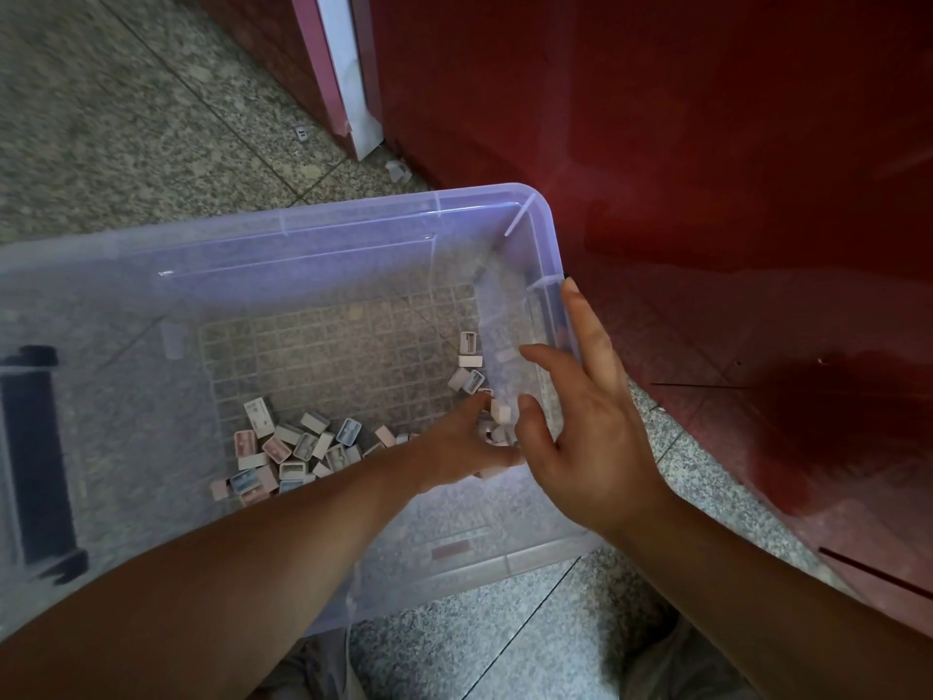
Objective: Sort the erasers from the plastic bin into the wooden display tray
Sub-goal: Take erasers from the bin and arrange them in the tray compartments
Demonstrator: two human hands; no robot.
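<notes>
A clear plastic bin [282, 229] stands on the floor. Several small erasers [298, 447] in pink, blue and white sleeves lie heaped at its near side, and a few more erasers [469, 363] lie by the right wall. My left hand [454, 447] reaches into the bin's right corner, and its fingers and thumb curl round a small cluster of white erasers [497, 426]; that spot is blurred. My right hand [580, 421] is spread with straight fingers and rests against the bin's right rim. No wooden display tray is in view.
The bin sits on speckled stone floor tiles [126, 118], tight against a glossy red cabinet front [707, 169] on the right. A pink and white post [348, 83] stands behind. A black handle [35, 447] is on the bin's left end. A scrap [396, 170] lies on the floor.
</notes>
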